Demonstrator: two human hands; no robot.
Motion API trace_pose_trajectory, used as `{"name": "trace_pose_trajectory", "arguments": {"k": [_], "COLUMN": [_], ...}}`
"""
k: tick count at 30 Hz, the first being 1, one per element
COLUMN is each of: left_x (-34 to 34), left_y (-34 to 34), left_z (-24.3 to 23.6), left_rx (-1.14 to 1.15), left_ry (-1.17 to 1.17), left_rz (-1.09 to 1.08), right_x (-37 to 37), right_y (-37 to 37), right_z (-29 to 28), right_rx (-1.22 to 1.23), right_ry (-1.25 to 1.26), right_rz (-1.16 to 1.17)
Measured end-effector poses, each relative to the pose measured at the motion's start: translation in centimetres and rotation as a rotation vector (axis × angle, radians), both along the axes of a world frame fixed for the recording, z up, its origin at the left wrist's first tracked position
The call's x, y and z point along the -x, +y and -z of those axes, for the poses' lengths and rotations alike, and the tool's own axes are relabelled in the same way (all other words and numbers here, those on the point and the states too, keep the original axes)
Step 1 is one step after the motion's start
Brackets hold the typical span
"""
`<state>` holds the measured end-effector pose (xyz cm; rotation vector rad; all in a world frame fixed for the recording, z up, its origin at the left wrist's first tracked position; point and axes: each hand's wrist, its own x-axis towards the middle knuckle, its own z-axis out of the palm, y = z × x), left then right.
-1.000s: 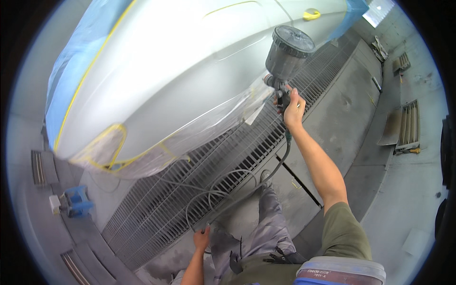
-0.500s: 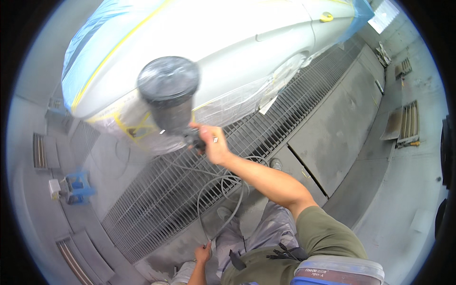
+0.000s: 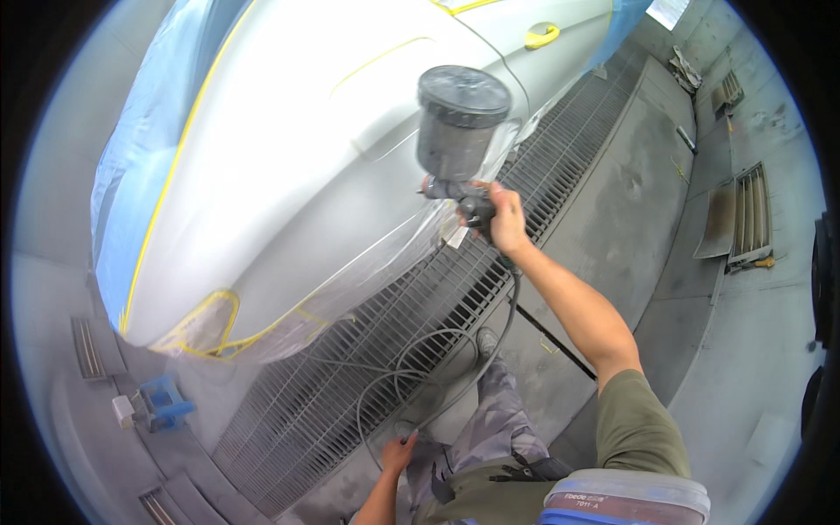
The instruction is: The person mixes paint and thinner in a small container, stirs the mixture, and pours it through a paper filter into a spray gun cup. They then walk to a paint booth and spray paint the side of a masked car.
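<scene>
In my right hand [image 3: 505,220] is a paint spray gun [image 3: 472,199], its fingers wrapped round the grip. A dark round-lidded paint cup [image 3: 457,122] sits on top of the gun. Just beyond its nozzle stands a white car body [image 3: 297,175], edged with yellow tape and covered partly by blue and clear film. Low in front of me, my left hand [image 3: 398,453] is closed round the grey air hose [image 3: 361,420], which loops over the floor and runs up to the gun's handle.
A long floor grating [image 3: 306,429] runs under the car's side. Loops of hose lie across it near my shoes. To the left stands a small blue stand [image 3: 164,404]; louvred wall vents [image 3: 751,214] line the right wall. A yellow-taped door handle [image 3: 542,36] sits at the top.
My right hand has carried the spray gun to the right and farther up along the car's side. My left hand, still on the hose, has shifted slightly right. My view has moved too.
</scene>
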<state>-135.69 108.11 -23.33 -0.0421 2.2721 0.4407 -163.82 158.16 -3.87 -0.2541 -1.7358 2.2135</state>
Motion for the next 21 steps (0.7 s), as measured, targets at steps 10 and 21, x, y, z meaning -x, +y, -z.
{"name": "trace_pose_trajectory", "arguments": {"k": [10,21], "left_x": [6.7,8.0], "left_y": [12.8,10.9], "left_z": [-2.2,-3.6], "left_rx": [-0.152,-0.148], "left_ry": [0.126,0.128], "left_rz": [-0.05,-0.183], "right_x": [1.0,4.9], "right_y": [20.8,21.5], "right_z": [-1.0,-1.8], "right_rx": [-0.094,-0.483], "right_ry": [0.002,0.043], "right_rz": [0.254,0.776]}}
